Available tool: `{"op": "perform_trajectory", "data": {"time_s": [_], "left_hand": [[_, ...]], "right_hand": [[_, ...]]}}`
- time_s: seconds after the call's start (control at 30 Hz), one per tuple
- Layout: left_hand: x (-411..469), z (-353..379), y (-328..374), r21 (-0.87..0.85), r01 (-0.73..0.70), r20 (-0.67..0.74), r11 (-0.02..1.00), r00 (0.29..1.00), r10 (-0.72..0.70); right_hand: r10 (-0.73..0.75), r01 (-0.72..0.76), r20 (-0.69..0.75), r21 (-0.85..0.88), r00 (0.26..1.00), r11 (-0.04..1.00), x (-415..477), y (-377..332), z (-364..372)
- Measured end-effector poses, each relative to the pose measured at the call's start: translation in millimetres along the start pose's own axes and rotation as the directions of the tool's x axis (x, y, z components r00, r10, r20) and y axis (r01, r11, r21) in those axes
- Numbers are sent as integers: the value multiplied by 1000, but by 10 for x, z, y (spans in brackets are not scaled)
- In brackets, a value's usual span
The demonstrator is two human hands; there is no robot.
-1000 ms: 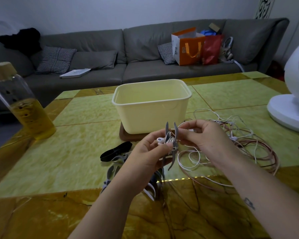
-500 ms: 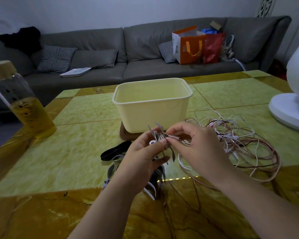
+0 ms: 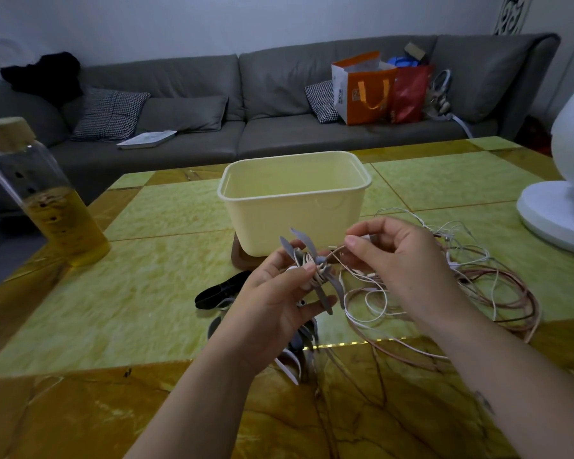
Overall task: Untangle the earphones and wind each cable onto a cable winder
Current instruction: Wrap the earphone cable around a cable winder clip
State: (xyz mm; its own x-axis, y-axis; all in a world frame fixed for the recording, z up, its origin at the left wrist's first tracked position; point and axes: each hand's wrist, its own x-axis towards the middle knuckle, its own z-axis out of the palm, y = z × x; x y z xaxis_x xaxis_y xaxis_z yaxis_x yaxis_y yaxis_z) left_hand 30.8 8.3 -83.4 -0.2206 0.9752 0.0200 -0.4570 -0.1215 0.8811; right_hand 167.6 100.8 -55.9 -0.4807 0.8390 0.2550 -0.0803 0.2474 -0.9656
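My left hand grips a grey cable winder above the table, thumb pressed on the white cable coiled round its middle. A white earbud peeks out by my thumb. My right hand pinches the pale earphone cable just right of the winder. That cable trails down in loose loops to a tangle of white and pink earphone cables on the table at the right. More winders, black and grey-white, lie on the table under my left hand.
A cream plastic tub stands on a brown coaster just behind my hands. A glass bottle of yellow liquid is at the left edge, a white fan at the right. A grey sofa with bags runs behind the table.
The winder has turned in my left hand, its prongs now splayed at a tilt. My right hand has moved right and up, drawing the cable out from the winder.
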Motion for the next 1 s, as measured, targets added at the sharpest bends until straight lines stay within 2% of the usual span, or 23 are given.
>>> {"op": "perform_trajectory", "data": {"time_s": [0.13, 0.27, 0.57, 0.8, 0.9, 1.0], "left_hand": [[15, -10, -18, 35, 3, -32, 999, 999, -2], [18, 15, -17, 48, 2, -53, 999, 999, 1], [23, 29, -9, -42, -10, -81, 999, 997, 6], [24, 10, -19, 31, -32, -137, 999, 990, 36], [25, 13, -27, 69, -17, -155, 997, 988, 28], [18, 3, -37, 124, -7, -129, 992, 991, 23]], "right_hand": [[13, -15, 38, 40, 999, 999, -27, -3, 28], [-60, 67, 65, -118, 996, 991, -62, 0, 64], [-147, 159, 73, -219, 986, 963, -102, -1, 98], [-179, 219, 152, -307, 972, 926, -145, -28, 105], [-133, 170, 149, -281, 980, 945, -100, -40, 58], [-38, 49, 86, -137, 996, 989, -50, -23, 23]]}}
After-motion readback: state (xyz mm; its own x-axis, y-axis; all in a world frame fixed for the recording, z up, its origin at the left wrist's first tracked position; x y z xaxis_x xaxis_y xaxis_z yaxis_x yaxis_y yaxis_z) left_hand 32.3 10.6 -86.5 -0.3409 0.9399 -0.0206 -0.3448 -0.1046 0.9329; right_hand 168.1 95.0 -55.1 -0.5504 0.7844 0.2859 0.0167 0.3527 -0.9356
